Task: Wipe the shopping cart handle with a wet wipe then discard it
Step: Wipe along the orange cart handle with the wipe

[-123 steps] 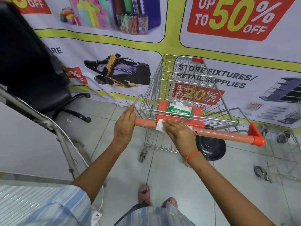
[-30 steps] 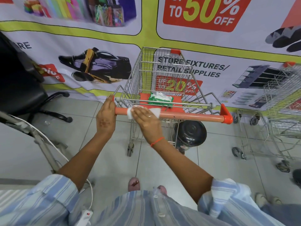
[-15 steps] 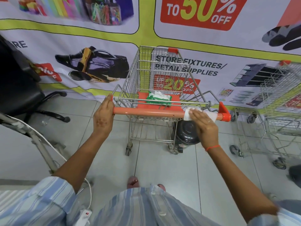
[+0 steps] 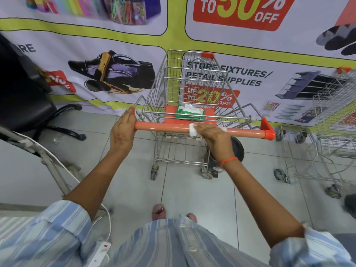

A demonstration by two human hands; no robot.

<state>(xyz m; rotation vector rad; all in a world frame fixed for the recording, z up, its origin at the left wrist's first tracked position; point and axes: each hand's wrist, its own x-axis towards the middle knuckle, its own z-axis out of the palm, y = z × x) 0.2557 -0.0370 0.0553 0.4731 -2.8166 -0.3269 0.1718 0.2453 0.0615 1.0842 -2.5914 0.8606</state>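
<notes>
1. Banner fills the background; cart parked nose-first close against it, so probably no room to roll forward.
2. Chair at left, second cart at right. Tiled floor open behind the cart toward the person; gaps on both sides look wide enough for the elbows.
3. Handle, orange bar running left-right, red end cap at the right end. Stretch between the right hand and the cap is bare and reachable.
4. Bin, black, on the floor just behind the cart's right rear wheel, mostly hidden by the right forearm. Likely discard spot, close below the handle.
5. Left hand closed around the handle's left end, apparently to steady the cart against the wiping push.
6. Right hand flat, palm down on mid-handle, fingers pressing the wipe onto the bar rather than gripping it.
7. Pack, green, lying on the orange seat flap just beyond the handle.
8. Wipe, white, bunched under the right fingers, touching the handle, its edge poking out left.
</notes>
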